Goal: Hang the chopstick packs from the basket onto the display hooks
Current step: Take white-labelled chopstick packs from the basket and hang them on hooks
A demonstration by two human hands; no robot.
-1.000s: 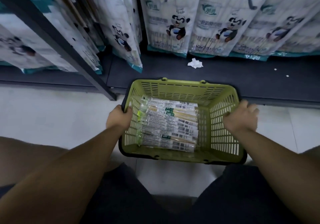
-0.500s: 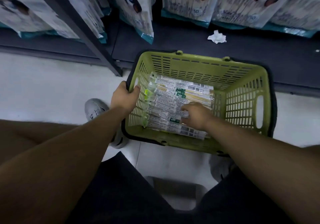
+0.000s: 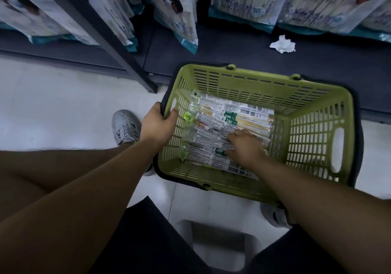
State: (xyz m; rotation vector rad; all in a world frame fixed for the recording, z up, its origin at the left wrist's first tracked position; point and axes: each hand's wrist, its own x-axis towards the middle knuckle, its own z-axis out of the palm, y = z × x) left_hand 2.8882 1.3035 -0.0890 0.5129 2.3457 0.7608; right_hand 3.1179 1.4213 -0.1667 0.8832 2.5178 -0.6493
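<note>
The green basket (image 3: 262, 96) sits on the floor at the centre right of the frame, and the chopstick packs (image 3: 228, 123) lie stacked flat along its bottom, long sides together. The left hand (image 3: 157, 125) grips the basket's left rim, fingers curled over the edge, which steadies it. The right hand (image 3: 245, 146) rests palm down on the packs near the lower middle of the stack, its fingers (image 3: 230, 139) spread and laid across the wrappers; it does not seem to have closed on one, though the blur there makes this hard to judge.

The step in hand looks like picking up a pack. To do it well, work a fingertip under the end of the topmost pack and lift that one alone, since the slick wrappers will likely slide over each other. Keep the left hand on the rim so the basket does not skid. Take the pack by the end with the hanging hole, so it goes straight onto a hook among the hanging bags (image 3: 177, 9) at the top of the frame.
</note>
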